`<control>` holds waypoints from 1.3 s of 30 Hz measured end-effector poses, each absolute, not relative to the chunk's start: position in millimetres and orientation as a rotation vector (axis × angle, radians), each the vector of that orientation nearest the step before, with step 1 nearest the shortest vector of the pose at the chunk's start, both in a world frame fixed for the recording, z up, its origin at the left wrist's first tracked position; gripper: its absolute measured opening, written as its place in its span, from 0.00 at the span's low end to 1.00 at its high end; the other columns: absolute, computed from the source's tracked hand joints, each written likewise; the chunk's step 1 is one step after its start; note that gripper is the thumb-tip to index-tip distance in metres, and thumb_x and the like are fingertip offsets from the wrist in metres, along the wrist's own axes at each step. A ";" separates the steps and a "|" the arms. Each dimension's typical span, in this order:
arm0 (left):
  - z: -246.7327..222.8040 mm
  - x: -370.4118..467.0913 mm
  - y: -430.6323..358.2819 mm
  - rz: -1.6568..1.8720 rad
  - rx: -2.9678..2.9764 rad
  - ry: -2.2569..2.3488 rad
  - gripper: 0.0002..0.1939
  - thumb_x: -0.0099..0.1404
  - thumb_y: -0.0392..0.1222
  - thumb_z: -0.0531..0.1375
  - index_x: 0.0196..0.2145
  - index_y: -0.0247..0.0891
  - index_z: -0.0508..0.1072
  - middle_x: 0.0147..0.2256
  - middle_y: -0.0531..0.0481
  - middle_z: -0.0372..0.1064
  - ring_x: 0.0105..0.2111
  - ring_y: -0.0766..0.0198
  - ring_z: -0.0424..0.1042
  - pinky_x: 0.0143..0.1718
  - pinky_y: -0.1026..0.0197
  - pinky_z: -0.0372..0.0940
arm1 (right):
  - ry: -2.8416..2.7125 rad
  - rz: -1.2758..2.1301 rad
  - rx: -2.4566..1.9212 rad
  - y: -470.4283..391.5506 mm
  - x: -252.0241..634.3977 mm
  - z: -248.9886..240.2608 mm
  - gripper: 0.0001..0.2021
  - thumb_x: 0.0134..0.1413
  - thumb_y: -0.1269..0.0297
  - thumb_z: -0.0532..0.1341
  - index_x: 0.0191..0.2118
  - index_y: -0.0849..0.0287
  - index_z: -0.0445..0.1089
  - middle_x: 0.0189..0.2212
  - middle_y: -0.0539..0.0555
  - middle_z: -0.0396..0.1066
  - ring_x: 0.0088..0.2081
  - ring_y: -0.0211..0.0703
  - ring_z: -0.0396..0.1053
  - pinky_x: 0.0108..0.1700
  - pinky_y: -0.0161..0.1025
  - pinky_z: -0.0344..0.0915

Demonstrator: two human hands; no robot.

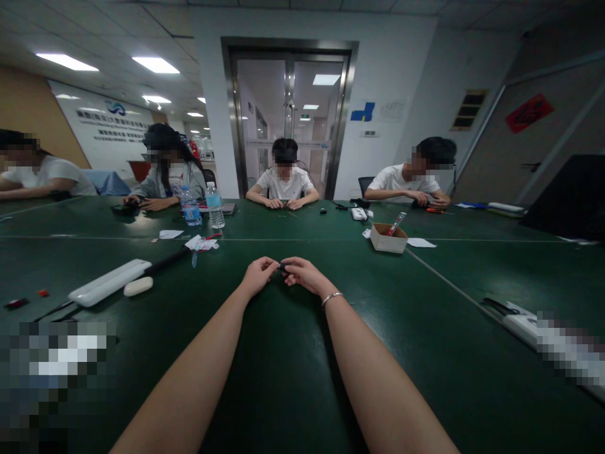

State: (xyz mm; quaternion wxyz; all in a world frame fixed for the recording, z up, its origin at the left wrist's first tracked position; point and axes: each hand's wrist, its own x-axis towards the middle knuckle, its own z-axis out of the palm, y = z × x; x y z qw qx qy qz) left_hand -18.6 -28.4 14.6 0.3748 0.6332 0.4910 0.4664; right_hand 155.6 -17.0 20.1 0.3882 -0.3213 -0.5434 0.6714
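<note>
Both of my hands meet over the middle of the green table [293, 340]. A small dark object [282, 267] sits between my fingertips, too small for me to tell its kind. My right hand [305, 275] pinches it, thumb and fingers pressed together. From the other side my left hand [259, 275] has its thumb and fingertips closed at the object's end; whether it grips a part of it is hidden. A silver bracelet [331, 300] circles my right wrist.
A long white device [111, 282] and a white oval case [138, 287] lie on the left. Two water bottles [215, 207] stand farther back. An open box [388, 239] sits back right. Several people [283, 183] work around the table's far side.
</note>
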 end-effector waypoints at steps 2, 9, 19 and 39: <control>13.7 -18.6 -27.7 1.178 1.640 1.295 0.21 0.53 0.58 0.58 0.28 0.34 0.69 0.24 0.51 0.66 0.24 0.66 0.65 0.22 0.66 0.60 | -1.388 1.709 -0.781 -16.1 156.8 18.5 0.12 0.52 0.79 0.60 0.43 0.65 0.65 0.25 0.52 0.70 0.22 0.34 0.69 0.25 0.29 0.70; 10.6 -17.9 -23.3 1.167 1.546 1.338 0.21 0.59 0.57 0.52 0.29 0.35 0.69 0.23 0.51 0.65 0.20 0.68 0.63 0.19 0.66 0.58 | -1.383 1.728 -0.747 -14.2 158.7 15.8 0.12 0.48 0.81 0.61 0.40 0.66 0.68 0.27 0.53 0.70 0.24 0.34 0.70 0.27 0.29 0.70; 12.6 -18.3 -25.0 1.184 1.608 1.165 0.16 0.59 0.50 0.53 0.36 0.35 0.69 0.17 0.58 0.56 0.16 0.71 0.56 0.18 0.68 0.52 | -1.373 1.733 -0.746 -12.5 158.1 13.5 0.12 0.47 0.82 0.62 0.39 0.67 0.68 0.26 0.53 0.70 0.24 0.35 0.70 0.27 0.29 0.69; 18.2 -17.4 -29.3 1.096 1.634 1.159 0.18 0.60 0.50 0.50 0.39 0.34 0.70 0.16 0.56 0.58 0.16 0.70 0.57 0.19 0.67 0.52 | -1.416 1.706 -0.771 -15.0 156.6 15.3 0.13 0.46 0.80 0.65 0.39 0.65 0.68 0.26 0.51 0.69 0.25 0.35 0.70 0.28 0.31 0.70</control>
